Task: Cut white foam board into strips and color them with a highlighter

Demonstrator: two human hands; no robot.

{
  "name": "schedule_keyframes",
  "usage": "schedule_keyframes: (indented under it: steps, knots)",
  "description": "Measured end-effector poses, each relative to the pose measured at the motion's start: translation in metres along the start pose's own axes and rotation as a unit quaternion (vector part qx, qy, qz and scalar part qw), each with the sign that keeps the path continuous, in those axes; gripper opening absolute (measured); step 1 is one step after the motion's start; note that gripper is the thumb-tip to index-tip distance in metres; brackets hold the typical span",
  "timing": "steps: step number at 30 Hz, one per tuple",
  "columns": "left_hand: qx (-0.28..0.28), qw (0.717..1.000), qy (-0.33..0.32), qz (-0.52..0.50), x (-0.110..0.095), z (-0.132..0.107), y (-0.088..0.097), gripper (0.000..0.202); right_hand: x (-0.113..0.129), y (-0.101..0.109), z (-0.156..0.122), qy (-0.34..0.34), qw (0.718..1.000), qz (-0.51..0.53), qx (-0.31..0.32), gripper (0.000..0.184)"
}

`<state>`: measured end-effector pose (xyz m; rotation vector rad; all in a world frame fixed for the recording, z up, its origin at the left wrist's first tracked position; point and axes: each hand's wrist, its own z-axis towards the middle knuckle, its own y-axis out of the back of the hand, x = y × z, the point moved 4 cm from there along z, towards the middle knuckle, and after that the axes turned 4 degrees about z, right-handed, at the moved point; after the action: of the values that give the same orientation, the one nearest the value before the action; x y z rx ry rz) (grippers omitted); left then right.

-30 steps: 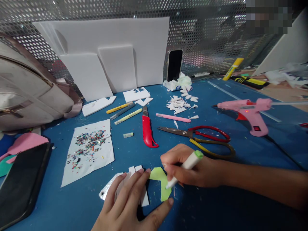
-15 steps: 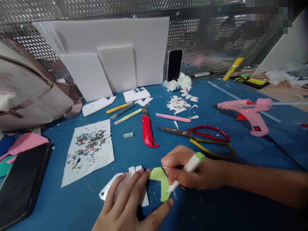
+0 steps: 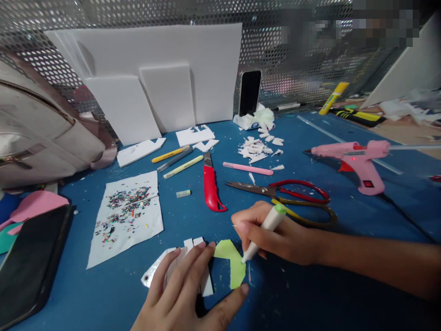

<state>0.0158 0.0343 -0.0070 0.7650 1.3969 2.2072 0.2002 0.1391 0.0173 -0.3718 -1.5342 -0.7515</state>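
The right hand (image 3: pixel 272 236) has its fingers clenched round a white marker with a green cap (image 3: pixel 264 231), its tip touching the right edge of a light green paper cutout (image 3: pixel 231 262) on the blue tabletop (image 3: pixel 310 294). The left hand (image 3: pixel 186 294), cut off by the bottom edge, lies flat with released fingers spread over white foam strips (image 3: pixel 206 280), largely hiding them; its thumb touches the cutout's lower corner. Scissors (image 3: pixel 292 200) lie just behind the right hand
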Motion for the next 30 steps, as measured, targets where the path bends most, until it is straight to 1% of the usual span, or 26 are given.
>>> schedule_keyframes:
  steps: [3,5,7,10,13,16,19,22,26,28,30]
  knots:
    - [-0.001,1.000,0.001,0.000,-0.0001,0.0001,-0.0002,0.046,0.0005,-0.0011,0.0008,0.009,1.000,0.002,0.007,0.050]
    - [-0.003,1.000,0.004,0.001,-0.0001,0.0007,0.0004,0.047,0.0000,-0.0003,0.0016,0.010,1.000,0.003,-0.007,0.051]
    - [-0.006,1.000,0.005,0.002,0.0000,0.0014,0.0013,0.046,-0.0010,0.0007,0.0018,-0.001,1.000,0.000,-0.024,0.052]
    - [-0.011,1.000,0.006,0.005,-0.0003,0.0023,0.0023,0.044,-0.0012,-0.0001,0.0014,-0.013,1.000,0.003,-0.019,0.053]
    - [-0.018,1.000,0.011,0.009,-0.0015,0.0032,0.0031,0.045,-0.0013,0.0015,0.0007,-0.020,0.999,0.007,-0.042,0.053]
    - [-0.025,0.999,0.014,0.021,-0.0034,0.0038,0.0040,0.047,-0.0018,0.0012,0.0005,-0.027,0.999,0.008,-0.041,0.054]
    - [-0.016,0.999,0.011,0.032,-0.0049,0.0040,0.0039,0.047,-0.0012,0.0015,0.0008,-0.027,0.998,0.003,-0.051,0.053]
    - [-0.011,0.999,0.014,0.032,-0.0044,0.0037,0.0035,0.047,-0.0007,0.0007,0.0013,-0.034,0.998,0.001,-0.046,0.054]
    - [-0.024,0.999,0.013,0.027,-0.0033,0.0037,0.0038,0.045,-0.0011,0.0019,0.0015,-0.035,0.998,0.002,-0.055,0.053]
    - [-0.030,0.999,0.015,0.028,-0.0029,0.0042,0.0042,0.045,-0.0009,0.0016,0.0020,-0.022,0.999,0.010,-0.041,0.053]
    - [-0.031,0.999,0.016,0.029,-0.0025,0.0049,0.0049,0.044,-0.0002,0.0013,0.0026,-0.007,0.999,0.012,-0.030,0.049]
